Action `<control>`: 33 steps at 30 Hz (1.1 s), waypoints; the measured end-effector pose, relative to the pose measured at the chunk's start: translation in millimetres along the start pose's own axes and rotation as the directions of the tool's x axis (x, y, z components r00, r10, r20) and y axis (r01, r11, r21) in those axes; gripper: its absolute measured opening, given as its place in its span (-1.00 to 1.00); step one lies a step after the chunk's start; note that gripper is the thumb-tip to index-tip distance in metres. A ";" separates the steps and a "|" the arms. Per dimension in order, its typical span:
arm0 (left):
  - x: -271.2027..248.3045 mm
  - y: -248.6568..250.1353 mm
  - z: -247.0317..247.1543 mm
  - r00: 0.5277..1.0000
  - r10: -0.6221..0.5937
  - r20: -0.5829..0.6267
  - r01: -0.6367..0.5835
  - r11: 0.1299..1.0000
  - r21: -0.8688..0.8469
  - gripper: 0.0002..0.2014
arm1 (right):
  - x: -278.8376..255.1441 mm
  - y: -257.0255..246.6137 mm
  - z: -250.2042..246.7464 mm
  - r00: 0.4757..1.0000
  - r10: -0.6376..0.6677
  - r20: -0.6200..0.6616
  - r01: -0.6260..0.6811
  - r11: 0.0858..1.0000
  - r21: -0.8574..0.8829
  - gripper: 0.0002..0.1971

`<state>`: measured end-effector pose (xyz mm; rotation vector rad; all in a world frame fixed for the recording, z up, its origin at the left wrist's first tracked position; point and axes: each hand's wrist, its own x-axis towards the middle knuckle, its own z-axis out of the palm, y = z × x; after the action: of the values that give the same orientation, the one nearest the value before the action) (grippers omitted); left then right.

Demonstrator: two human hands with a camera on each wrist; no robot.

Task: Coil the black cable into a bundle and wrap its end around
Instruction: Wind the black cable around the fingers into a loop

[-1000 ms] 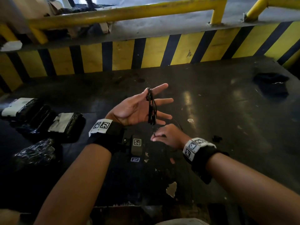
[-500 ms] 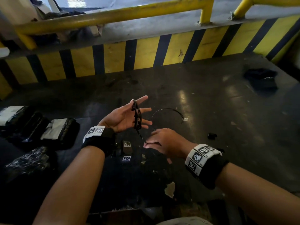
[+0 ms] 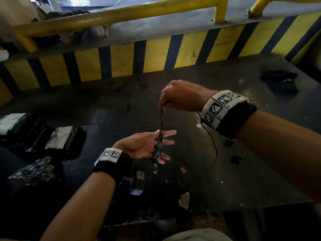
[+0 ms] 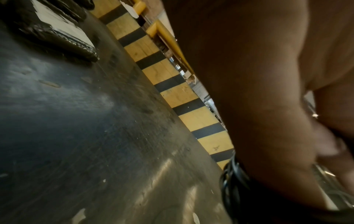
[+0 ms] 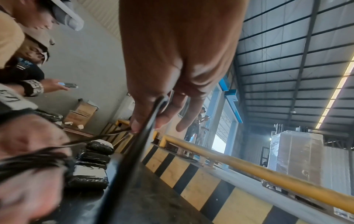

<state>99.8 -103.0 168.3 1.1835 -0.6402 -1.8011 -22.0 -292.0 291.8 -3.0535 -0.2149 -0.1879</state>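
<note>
The black cable (image 3: 158, 149) is wound in several loops round the straight, spread fingers of my left hand (image 3: 147, 146), which lies palm up over the dark table (image 3: 251, 171). My right hand (image 3: 163, 105) hangs above it and pinches one strand, drawn taut down to the coil. A loose tail (image 3: 211, 136) drops from under my right wrist to the table. In the right wrist view the fingertips (image 5: 134, 127) pinch the cable (image 5: 147, 133). The left wrist view shows only the back of the hand (image 4: 268, 91) and some loops (image 4: 229, 181).
Black wrapped packages (image 3: 40, 136) lie at the table's left. A dark cloth (image 3: 281, 82) sits far right, and small black pieces (image 3: 228, 142) lie under my right arm. A yellow-and-black striped barrier (image 3: 156, 58) and a yellow rail (image 3: 121, 13) bound the far side. Other people stand beyond.
My right hand has risen from table level below the left hand to above it, drawing the cable strand up taut. The left hand stays open with the coil on its fingers.
</note>
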 end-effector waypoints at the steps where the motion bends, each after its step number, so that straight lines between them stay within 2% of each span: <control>1: -0.1 -1.0 2.6 1.000 -0.004 0.024 0.004 1.000 0.000 -0.41 | 3.2 2.7 -3.4 1.000 -0.006 -0.002 0.006 1.000 -0.015 -0.78; 8: -7.3 -4.1 15.0 0.987 0.062 0.149 -0.054 0.997 -0.060 -0.42 | 15.0 12.1 -7.8 1.000 0.011 0.029 -0.010 0.999 -0.051 -0.79; 13: -16.3 5.0 25.8 0.962 0.127 0.243 -0.106 0.989 -0.098 -0.43 | 19.9 17.3 7.2 0.998 0.058 0.026 -0.058 0.998 0.001 -0.81; 17: -22.2 19.8 34.0 0.923 0.215 0.318 -0.182 0.975 -0.131 -0.43 | 14.6 22.4 32.4 0.990 0.136 -0.040 -0.128 0.979 0.157 -0.83; 19: -25.5 30.1 36.6 0.905 0.260 0.338 -0.223 0.964 -0.145 -0.42 | 5.0 20.0 49.9 0.978 0.197 -0.071 -0.168 0.941 0.294 -0.86; 21: -27.9 39.9 38.3 0.880 0.311 0.358 -0.276 0.950 -0.144 -0.43 | -6.2 7.6 70.3 0.967 0.244 -0.074 -0.204 0.914 0.350 -0.87; 24: -27.9 53.3 40.5 0.850 0.390 0.353 -0.363 0.921 -0.144 -0.47 | -21.9 -19.9 108.2 0.975 0.222 -0.002 -0.197 0.871 0.450 -0.87; 27: -22.6 63.0 36.0 0.841 0.421 0.341 -0.405 0.906 -0.120 -0.47 | -28.5 -39.4 142.6 0.986 0.167 0.000 -0.145 0.856 0.496 -0.84; 30: -14.1 67.4 25.7 0.850 0.433 0.299 -0.411 0.901 -0.136 -0.46 | -31.7 -55.8 154.1 0.988 0.129 0.090 -0.157 0.834 0.528 -0.80; 33: -7.4 66.2 10.7 0.869 0.448 0.211 -0.424 0.893 -0.149 -0.46 | -34.0 -63.4 157.6 0.990 0.106 0.090 -0.138 0.837 0.530 -0.79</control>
<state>116.6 -129.7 227.9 0.6849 -0.8718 -1.5706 -46.1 -220.9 135.7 -2.5003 -0.0573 -0.0222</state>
